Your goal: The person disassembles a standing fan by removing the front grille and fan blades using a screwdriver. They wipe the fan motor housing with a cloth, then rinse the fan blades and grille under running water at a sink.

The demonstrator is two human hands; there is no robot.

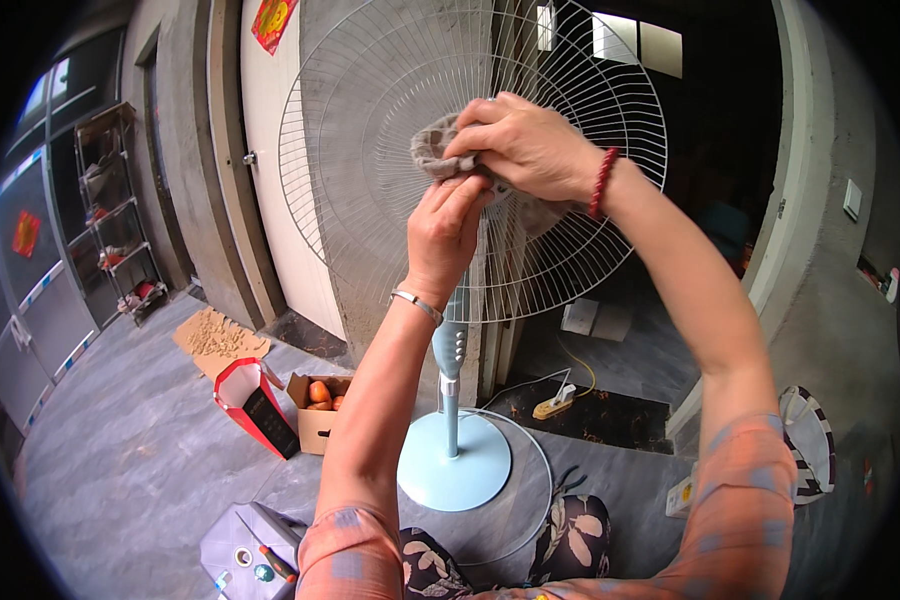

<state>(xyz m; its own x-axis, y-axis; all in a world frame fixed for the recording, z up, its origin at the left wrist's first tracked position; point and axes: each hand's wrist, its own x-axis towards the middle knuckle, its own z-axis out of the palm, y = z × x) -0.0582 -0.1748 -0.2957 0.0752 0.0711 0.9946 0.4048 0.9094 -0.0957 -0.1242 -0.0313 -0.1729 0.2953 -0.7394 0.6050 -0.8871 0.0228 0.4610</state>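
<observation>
My right hand (521,142) grips a crumpled grey cloth (435,146) in front of the middle of a wire fan grille (330,202). Just below, my left hand (444,229) has its fingers bent at the cloth's lower edge; its fingertips are partly hidden. Between and behind the hands, the fan's hub is mostly covered. The grille is round and stands upright on a pedestal fan's pale blue control column (450,349). A round, light blue base (454,469) carries the pole on the floor. No blades show on the fan.
A thin hoop (549,465) lies around the base, with pliers (570,480) near it. A screwdriver (274,559) and tape roll (243,556) rest on a grey plastic stool (229,529). Left stand a red carton (244,409) and a cardboard box (315,433). A power strip (553,405) lies behind.
</observation>
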